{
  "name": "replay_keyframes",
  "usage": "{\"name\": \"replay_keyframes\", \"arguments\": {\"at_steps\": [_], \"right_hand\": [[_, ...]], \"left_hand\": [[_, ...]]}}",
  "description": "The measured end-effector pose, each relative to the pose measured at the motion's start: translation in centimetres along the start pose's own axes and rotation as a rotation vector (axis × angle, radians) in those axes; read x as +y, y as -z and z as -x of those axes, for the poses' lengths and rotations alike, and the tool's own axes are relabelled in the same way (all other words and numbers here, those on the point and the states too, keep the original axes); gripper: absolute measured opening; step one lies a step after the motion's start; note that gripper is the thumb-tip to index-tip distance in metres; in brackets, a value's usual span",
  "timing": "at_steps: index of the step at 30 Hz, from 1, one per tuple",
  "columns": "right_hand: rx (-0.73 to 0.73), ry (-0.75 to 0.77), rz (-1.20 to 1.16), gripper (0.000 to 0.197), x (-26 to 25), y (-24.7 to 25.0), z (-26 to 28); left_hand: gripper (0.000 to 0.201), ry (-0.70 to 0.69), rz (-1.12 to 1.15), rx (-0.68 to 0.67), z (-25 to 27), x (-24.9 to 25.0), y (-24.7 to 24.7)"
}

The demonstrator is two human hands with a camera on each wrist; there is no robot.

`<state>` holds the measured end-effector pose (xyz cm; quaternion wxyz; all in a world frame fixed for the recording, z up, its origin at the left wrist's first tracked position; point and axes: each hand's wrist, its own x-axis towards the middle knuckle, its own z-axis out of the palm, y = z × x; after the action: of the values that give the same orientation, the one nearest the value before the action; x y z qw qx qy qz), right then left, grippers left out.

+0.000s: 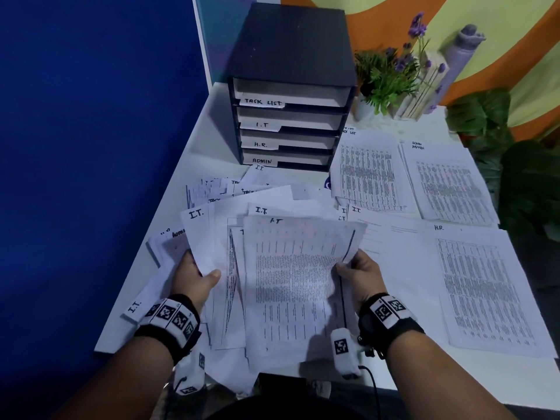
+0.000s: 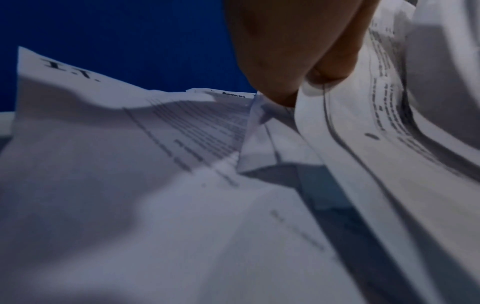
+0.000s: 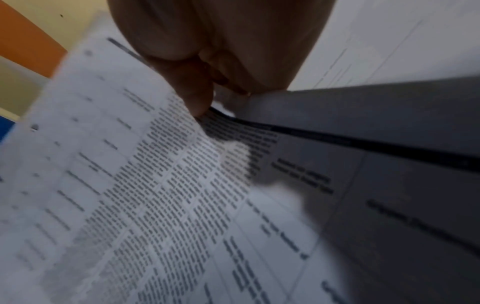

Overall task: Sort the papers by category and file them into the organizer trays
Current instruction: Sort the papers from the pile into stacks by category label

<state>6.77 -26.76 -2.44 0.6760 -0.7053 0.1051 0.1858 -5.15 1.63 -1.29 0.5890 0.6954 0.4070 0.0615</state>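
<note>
Bare forearms, black wristbands (image 1: 169,324) with white blocks bearing black square-code markers. White marker-tagged camera pods (image 1: 344,351) under both wrists. Thin black cable (image 1: 373,386) trailing from the right pod.

The printed text on the held I.T. sheet (image 1: 291,277) is too blurred to read. Overlapping papers (image 1: 218,192) hide their own handwritten labels.

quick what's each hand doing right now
Left hand: gripping the fanned I.T. sheets by their left edge.
Right hand: pinching the right edge of the front I.T. sheet.
</note>
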Motion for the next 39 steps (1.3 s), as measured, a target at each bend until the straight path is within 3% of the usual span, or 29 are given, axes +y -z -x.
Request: {"name": "replay_keyframes", "arguments": {"at_steps": [3,6,12,14,17,19,20,23,26,28,30,34,37,39], "right_hand": [[-0.015,-0.017,-0.047,0.036,-0.1,-0.4,0.4],[-0.047,-0.015,-0.060,0.043,-0.3,-0.8,0.7],[-0.043,0.055,-0.065,0.040,-0.8,-2.0,0.9],[-0.050,0.060,-0.016,0.037,-1.0,-2.6,0.8],[-0.080,0.077,0.067,0.029,-1.3,-3.2,0.3],[-0.096,0.119,0.132,0.063,-2.3,-3.1,0.1],[-0.095,0.139,0.122,0.071,-3.4,-3.1,0.2],[-0.042,0.294,0.052,0.049,-7.0,-3.4,1.0],[-0.019,0.524,0.068,0.031,-9.9,-4.7,3.0],[-0.038,0.632,0.100,0.028,-10.1,-5.4,4.3],[-0.089,0.658,0.145,0.039,-9.3,-5.7,5.3],[-0.194,0.537,0.255,0.049,-6.0,-5.6,5.3],[-0.184,0.515,0.309,0.039,-5.7,-6.0,4.7],[-0.072,0.537,0.359,0.028,-6.7,-5.7,4.0]], "left_hand": [[0.061,0.001,0.046,-0.043,-0.2,-0.4,0.1],[0.061,0.018,0.080,-0.094,-0.1,-0.7,0.2],[0.035,0.056,0.189,-0.145,1.3,0.9,-0.7],[0.034,-0.015,0.095,-0.150,1.9,1.6,-1.4],[0.051,-0.174,-0.037,-0.184,2.8,3.3,-2.2],[0.052,-0.209,0.017,-0.207,3.1,5.2,-2.2],[0.049,-0.220,0.067,-0.208,3.2,6.3,-2.1],[0.030,-0.246,0.265,-0.175,4.0,9.9,-1.5],[0.046,-0.358,0.323,-0.052,4.7,12.7,-1.2],[0.042,-0.406,0.318,0.089,4.8,13.2,-1.3],[0.035,-0.405,0.392,0.121,4.9,12.6,-1.6],[0.046,-0.289,0.383,0.078,4.2,9.4,-1.9],[0.058,-0.217,0.363,0.020,3.2,7.4,-2.5],[0.061,-0.210,0.397,-0.017,3.0,7.6,-3.3]]}}
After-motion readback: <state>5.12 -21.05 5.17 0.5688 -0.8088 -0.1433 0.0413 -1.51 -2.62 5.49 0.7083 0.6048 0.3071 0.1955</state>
